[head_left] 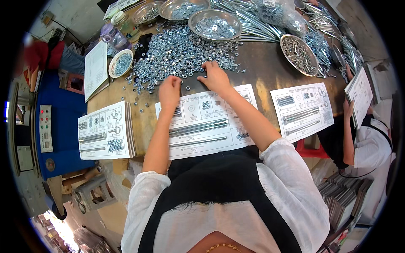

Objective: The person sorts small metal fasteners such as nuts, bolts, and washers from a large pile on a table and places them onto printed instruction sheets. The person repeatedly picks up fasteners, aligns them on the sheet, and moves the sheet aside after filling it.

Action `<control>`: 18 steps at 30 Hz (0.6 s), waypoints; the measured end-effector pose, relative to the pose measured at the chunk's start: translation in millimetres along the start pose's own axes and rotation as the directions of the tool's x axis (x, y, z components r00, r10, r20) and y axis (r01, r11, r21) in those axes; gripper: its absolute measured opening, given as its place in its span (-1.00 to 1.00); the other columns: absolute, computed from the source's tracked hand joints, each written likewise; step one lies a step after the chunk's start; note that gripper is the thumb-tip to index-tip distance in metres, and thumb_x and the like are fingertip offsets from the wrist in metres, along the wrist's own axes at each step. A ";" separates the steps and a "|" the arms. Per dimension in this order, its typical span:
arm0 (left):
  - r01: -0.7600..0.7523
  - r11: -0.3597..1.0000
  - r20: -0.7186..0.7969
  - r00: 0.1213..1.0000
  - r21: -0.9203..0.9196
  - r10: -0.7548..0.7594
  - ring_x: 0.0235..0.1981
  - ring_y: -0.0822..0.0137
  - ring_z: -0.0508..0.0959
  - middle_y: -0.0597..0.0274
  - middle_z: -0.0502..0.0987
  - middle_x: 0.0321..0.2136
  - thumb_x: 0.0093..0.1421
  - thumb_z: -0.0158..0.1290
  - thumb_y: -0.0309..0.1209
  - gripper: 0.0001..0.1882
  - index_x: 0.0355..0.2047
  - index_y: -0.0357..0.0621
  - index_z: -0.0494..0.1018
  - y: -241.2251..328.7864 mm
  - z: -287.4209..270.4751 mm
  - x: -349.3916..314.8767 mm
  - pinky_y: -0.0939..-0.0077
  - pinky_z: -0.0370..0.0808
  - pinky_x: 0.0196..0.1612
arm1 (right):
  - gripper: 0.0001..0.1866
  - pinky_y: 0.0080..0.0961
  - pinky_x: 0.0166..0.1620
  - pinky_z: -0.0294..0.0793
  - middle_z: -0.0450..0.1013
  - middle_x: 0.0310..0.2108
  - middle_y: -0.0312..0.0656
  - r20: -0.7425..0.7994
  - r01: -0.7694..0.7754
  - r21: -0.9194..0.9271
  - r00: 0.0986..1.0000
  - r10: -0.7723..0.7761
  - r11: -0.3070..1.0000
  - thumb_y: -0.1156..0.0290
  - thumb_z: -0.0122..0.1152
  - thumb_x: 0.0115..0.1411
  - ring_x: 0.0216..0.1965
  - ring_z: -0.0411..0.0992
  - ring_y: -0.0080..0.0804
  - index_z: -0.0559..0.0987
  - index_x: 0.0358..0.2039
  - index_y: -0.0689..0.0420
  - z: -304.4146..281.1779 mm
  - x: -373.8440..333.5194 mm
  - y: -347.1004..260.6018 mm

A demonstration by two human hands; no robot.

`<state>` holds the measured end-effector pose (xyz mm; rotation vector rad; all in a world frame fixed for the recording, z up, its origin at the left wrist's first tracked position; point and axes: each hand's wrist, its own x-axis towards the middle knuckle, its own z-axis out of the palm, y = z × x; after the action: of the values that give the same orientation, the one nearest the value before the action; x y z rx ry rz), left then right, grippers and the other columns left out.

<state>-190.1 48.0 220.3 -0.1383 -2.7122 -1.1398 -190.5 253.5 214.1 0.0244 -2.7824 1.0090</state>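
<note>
A large heap of small metal nuts (168,52) spreads over the table in front of me. At its near edge my left hand (169,90) has its fingers curled together, and what they hold, if anything, is hidden. My right hand (216,78) is beside the heap's right side, its thumb apart from the fingers and nothing visible between them. A single loose nut (188,88) lies between the two hands. Beneath my forearms is a printed sheet (198,130) with pictures of bolts, nuts and rods, partly covered by the arms.
Metal bowls hold washers (215,28) and small fasteners (298,55). Long bolts (253,25) lie at the back. A small bowl (120,63) stands left, near a stack of printed sheets (103,133). Another sheet (301,110) lies right, near a person (367,135) holding a card.
</note>
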 end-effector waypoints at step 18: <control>-0.066 0.976 0.406 0.902 -0.207 0.147 -0.46 0.41 0.51 0.24 0.48 -0.41 0.08 0.27 -0.46 -0.78 -0.25 -0.22 0.58 28.3 -17.0 -11.1 0.50 0.49 -0.33 | -0.74 -0.59 -0.25 0.48 0.57 -0.39 -0.24 0.273 -0.087 0.477 0.960 -0.054 0.875 0.40 0.46 0.01 -0.38 0.48 -0.56 0.67 -0.25 0.15 -96.5 -48.0 20.4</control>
<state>-172.3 55.5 249.3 -0.6234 -2.8963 -1.4798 -129.0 328.5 265.4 0.2280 -2.6755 1.8142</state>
